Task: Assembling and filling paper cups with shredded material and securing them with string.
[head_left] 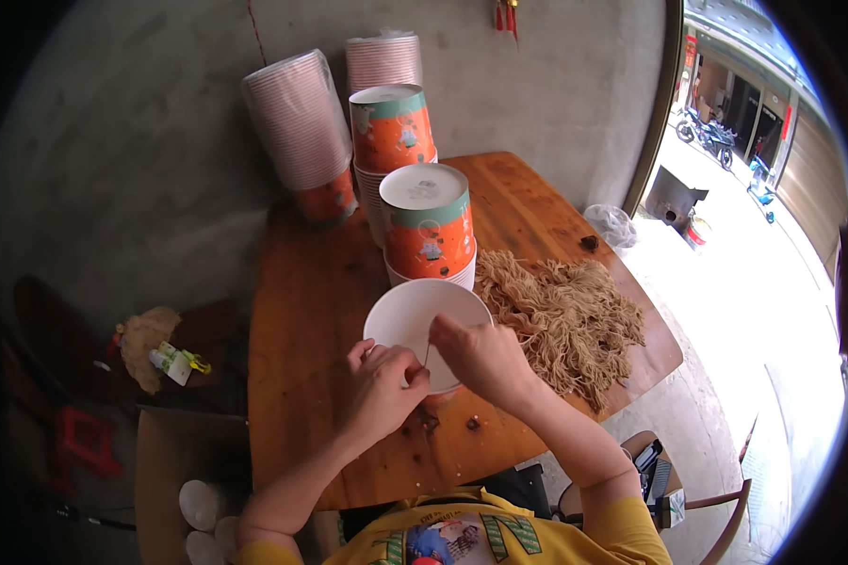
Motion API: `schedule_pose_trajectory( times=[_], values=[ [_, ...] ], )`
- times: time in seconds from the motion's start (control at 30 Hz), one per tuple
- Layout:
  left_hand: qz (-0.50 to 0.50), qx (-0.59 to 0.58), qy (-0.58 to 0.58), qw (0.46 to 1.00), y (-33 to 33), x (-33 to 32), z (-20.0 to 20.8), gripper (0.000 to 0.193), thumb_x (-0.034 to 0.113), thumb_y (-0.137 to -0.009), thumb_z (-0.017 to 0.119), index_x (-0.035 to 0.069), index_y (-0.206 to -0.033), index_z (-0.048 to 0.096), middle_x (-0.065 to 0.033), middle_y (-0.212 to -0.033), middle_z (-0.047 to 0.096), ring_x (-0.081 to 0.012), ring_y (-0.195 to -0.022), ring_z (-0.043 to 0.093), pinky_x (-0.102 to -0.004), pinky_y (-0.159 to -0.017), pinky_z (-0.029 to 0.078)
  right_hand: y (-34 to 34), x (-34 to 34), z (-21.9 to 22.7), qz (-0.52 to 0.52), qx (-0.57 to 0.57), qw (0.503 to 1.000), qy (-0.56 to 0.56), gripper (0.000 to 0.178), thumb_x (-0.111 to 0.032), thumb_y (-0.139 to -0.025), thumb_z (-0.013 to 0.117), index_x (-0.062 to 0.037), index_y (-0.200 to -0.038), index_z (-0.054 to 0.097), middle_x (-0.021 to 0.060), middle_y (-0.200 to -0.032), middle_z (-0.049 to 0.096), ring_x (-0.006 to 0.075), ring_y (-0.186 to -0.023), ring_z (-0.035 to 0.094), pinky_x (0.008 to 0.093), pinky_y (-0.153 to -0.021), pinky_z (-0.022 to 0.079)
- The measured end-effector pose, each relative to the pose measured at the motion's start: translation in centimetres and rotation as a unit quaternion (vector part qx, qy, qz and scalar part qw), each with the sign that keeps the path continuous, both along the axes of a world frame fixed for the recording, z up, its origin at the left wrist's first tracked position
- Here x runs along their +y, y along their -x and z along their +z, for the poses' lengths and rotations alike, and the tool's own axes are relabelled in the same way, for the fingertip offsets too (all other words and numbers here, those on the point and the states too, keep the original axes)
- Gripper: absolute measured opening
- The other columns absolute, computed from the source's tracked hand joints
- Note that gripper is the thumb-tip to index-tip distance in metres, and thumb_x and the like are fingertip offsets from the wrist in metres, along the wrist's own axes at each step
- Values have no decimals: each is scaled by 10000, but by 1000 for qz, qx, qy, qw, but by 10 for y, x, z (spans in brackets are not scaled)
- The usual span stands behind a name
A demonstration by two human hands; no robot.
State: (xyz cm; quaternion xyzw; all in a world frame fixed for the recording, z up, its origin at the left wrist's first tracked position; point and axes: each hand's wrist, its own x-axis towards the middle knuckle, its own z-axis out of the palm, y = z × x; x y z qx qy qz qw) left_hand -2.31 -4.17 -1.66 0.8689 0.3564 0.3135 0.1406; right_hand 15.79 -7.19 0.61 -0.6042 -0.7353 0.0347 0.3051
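A white-lined paper bucket stands mouth up near the middle of the wooden table, with orange showing low on its outside. My left hand is at its near left rim, fingers pinched together. Over the bucket's right side reaches my right hand, its fingertips also closed in a pinch. A thin strand of string runs between the two hands, in front of the bucket's opening. To the right lies a loose heap of tan strings. Just behind the bucket rises a stack of upside-down orange paper buckets.
More orange buckets and plastic-wrapped stacks stand farther back by the grey wall. A cardboard box holding white cups is at lower left. A red stool stands left, a clear plastic bag beyond the table's right edge.
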Motion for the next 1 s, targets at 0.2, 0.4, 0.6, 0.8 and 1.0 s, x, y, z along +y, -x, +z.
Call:
schedule_pose_trajectory(
  times=[0.2,0.4,0.6,0.8,1.0],
  values=[
    [-117,52,70,989,21,17,15,109,128,-825,628,84,-795,533,-2,-770,574,-163,-832,585,-444,-1063,249,-1,16,-2,-27,2,999,-22,100,-196,-889,571,-97,-892,564,143,-680,627,361,-641,635,466,-543,506],
    [-119,-15,-20,993,23,-5,24,243,84,-802,679,65,-983,518,-104,-948,556,-287,-955,568,-401,-881,465,-3,16,-2,-22,14,1000,-6,121,-200,-889,576,-81,-877,564,150,-688,629,371,-648,633,471,-548,503],
    [-156,65,-112,979,19,-4,11,217,71,-800,661,25,-962,523,-127,-976,527,-300,-904,551,-377,-815,500,0,19,-7,4,35,999,-7,126,-201,-891,577,-75,-887,571,160,-709,635,379,-671,633,479,-562,507],
    [-188,181,-178,949,30,5,27,151,90,-787,587,58,-932,560,-87,-996,548,-264,-1038,511,-407,-967,417,-9,22,-7,-19,-3,1000,-12,128,-206,-904,583,-81,-930,593,129,-707,638,314,-656,652,425,-565,511],
    [-162,233,-351,892,65,48,22,108,139,-765,588,111,-869,579,-41,-1008,559,-219,-1081,518,-405,-1033,407,-81,11,20,213,619,710,260,126,-149,-949,544,-56,-1006,605,20,-780,632,74,-629,594,189,-524,458]
  ],
)
